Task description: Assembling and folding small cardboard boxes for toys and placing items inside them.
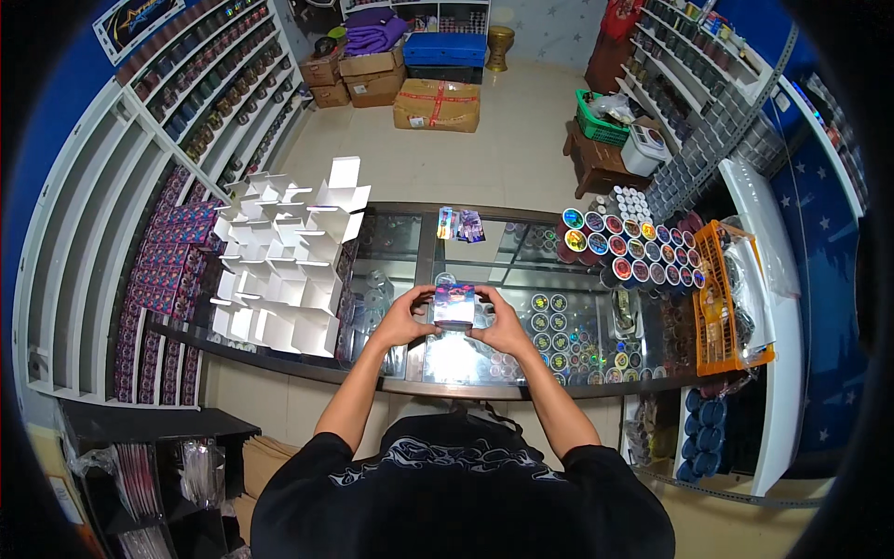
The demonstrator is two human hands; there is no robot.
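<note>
Between both hands is a small printed cardboard box (454,304), dark purple and pink with a pale, shiny front. My left hand (404,318) grips its left side, fingers at the far corner and thumb at the near one. On the opposite side my right hand (500,320) holds it the same way. The box is over the glass counter (456,359); whether it touches the glass I cannot tell. Just beyond it a round lid (445,279) partly shows. Several small colourful cards (461,224) lie at the counter's far edge.
Open white boxes (279,265) crowd the counter's left, beside stacked purple printed boxes (172,261). Rows of jars with round shiny lids (633,247) stand at the right, next to an orange crate (715,307). Beyond the counter, a taped carton (436,104) sits on the floor.
</note>
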